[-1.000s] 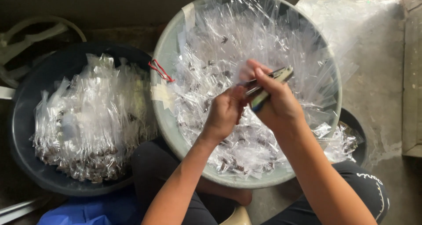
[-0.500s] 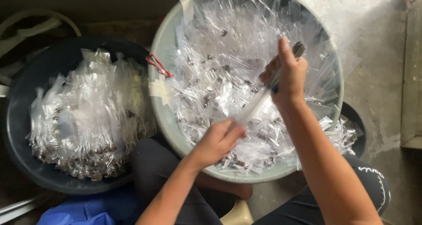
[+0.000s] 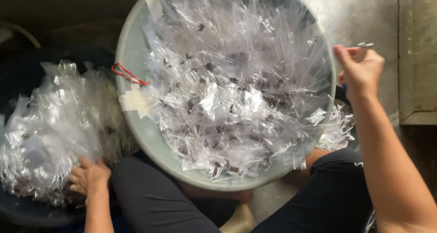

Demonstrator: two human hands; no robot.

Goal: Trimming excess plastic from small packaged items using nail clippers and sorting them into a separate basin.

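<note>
Left hand [image 3: 89,177] lies on the heap of clear bags [image 3: 50,128] in the dark tub [image 3: 27,212], fingers bent, but I cannot tell if it grips one. Right hand [image 3: 360,71] is closed on a small metal tool [image 3: 364,45] beside the grey basin [image 3: 136,124].

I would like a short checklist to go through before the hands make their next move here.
1. Left hand rests on the clear packets in the dark tub: ok.
2. Right hand holds a small metal tool, beside the pale basin: ok.
3. Packet gripped in left hand: cannot tell.
4. Basin steady on the lap: ok.
5. Red clip sits on the basin rim: ok.
</note>
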